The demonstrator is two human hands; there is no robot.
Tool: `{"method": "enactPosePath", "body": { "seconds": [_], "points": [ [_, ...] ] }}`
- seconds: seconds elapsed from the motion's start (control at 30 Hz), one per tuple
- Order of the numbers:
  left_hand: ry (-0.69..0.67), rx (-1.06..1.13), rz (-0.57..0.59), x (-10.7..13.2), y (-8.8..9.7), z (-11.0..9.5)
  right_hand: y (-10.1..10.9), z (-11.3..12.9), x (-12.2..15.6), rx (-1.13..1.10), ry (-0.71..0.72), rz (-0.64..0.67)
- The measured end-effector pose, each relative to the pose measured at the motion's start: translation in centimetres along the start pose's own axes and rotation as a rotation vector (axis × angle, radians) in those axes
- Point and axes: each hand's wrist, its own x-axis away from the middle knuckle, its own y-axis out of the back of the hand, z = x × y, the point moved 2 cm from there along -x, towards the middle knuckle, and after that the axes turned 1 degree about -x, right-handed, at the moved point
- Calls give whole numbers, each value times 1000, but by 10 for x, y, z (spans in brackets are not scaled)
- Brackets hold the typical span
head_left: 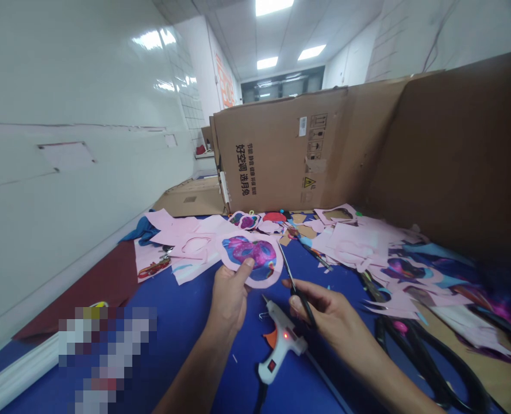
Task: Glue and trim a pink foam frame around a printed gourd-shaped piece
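Note:
My left hand (231, 296) pinches a mask-shaped cutout (259, 247) by its lower edge, thumb on top. The cutout has a wide pale pink border around a purple, pink and blue printed piece with eye-like shapes. In my right hand (333, 313) are scissors (300, 302) with dark handles, their blades pointing up beside the cutout's right edge. Whether the blades touch the border, I cannot tell. Below and between my hands lies a white hot glue gun (276, 330) with an orange trigger and a lit red light.
Pink sheets and scraps (352, 244) spread over the blue tabletop (186, 339). Large black-handled shears (427, 356) lie at right. A tall cardboard box (276, 155) walls off the back. White rolled material (26, 368) rests at left, partly pixelated. A dark red cloth (95, 287) lies behind it.

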Motion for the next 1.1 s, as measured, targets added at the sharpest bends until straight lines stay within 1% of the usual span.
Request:
{"method": "enactPosePath", "body": {
  "seconds": [0.13, 0.43, 0.53, 0.77, 1.1],
  "points": [
    [-7, -1, 5, 0, 0, -1, 0, -2, -1, 15, 6, -5],
    [-17, -37, 61, -4, 4, 0, 3, -6, -3, 26, 10, -17],
    [-6, -40, 59, -4, 5, -1, 3, -6, -3, 18, 17, -6],
    [-29, -58, 49, -6, 4, -4, 5, -6, -3, 12, 46, 10],
    [-8, -54, 70, -8, 7, -3, 5, -7, -4, 13, 27, 0]
  ]
}}
